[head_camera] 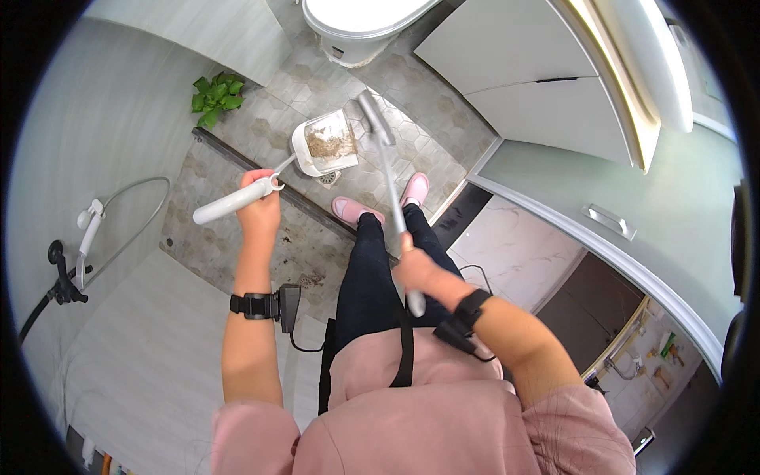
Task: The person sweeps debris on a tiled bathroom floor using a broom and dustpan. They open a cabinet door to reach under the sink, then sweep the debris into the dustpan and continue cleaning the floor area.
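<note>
My left hand (260,205) grips the white handle (228,203) of a long-handled dustpan. The white dustpan (301,145) rests on the hexagon-patterned tile floor, with brown dirt (326,141) spread over its tray. My right hand (426,273) is closed around the grey pole (390,187) of a broom or floor squeegee. Its blurred grey head (376,117) is just right of the dustpan, apart from it; whether it touches the floor I cannot tell.
A toilet (356,44) stands ahead, a white cabinet (522,77) to the right. Left are a green potted plant (217,98), a dark raised sill (255,163) and a hand shower (90,228). A floor drain (328,178) lies below the dustpan. Dark dirt (312,279) spots the floor behind the sill.
</note>
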`<state>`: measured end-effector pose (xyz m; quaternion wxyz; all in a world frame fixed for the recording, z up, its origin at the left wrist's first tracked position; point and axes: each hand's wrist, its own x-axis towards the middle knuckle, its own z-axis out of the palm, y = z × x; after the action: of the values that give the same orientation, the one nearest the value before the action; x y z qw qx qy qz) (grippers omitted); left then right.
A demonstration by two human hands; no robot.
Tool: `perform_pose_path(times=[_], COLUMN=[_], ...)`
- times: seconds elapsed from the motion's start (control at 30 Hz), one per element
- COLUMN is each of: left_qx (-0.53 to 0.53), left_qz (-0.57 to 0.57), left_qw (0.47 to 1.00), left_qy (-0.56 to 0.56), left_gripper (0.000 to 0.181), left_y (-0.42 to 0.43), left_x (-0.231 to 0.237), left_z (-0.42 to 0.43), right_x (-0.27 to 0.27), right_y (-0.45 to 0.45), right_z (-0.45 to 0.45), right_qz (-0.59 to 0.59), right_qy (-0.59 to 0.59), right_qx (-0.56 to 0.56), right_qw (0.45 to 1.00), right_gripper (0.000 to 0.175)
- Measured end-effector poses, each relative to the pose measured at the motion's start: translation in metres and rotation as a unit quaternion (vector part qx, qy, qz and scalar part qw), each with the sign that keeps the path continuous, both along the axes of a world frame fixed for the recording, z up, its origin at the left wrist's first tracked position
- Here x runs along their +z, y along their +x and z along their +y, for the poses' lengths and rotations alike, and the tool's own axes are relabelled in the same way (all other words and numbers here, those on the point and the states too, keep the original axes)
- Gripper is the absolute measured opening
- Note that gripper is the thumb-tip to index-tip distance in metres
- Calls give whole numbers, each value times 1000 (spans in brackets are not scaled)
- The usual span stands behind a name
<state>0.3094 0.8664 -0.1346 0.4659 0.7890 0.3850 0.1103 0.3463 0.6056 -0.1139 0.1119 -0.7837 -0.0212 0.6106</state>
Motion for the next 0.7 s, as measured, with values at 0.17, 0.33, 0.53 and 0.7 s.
perform_pose_path(times=[0.17, 0.33, 0.53, 0.7], left_qx=[8, 8, 3, 14], left_qz=[-50, -69, -62, -70], left_qw=[999, 997, 998, 997], left_qy=[-19, -32, -29, -9], left_gripper=[12, 15, 16, 17], left_y=[-9, -16, -20, -23], left_x=[-4, 2, -8, -13], left_z=[2, 12, 16, 17], right_x=[16, 63, 19, 6], right_y=[-23, 31, 15, 2], right_z=[9, -57, -18, 8], right_qz=[132, 122, 50, 119], right_qy=[118, 65, 44, 104], right_qx=[-188, -175, -99, -157], right_qw=[966, 975, 993, 975], right_gripper=[62, 61, 65, 63])
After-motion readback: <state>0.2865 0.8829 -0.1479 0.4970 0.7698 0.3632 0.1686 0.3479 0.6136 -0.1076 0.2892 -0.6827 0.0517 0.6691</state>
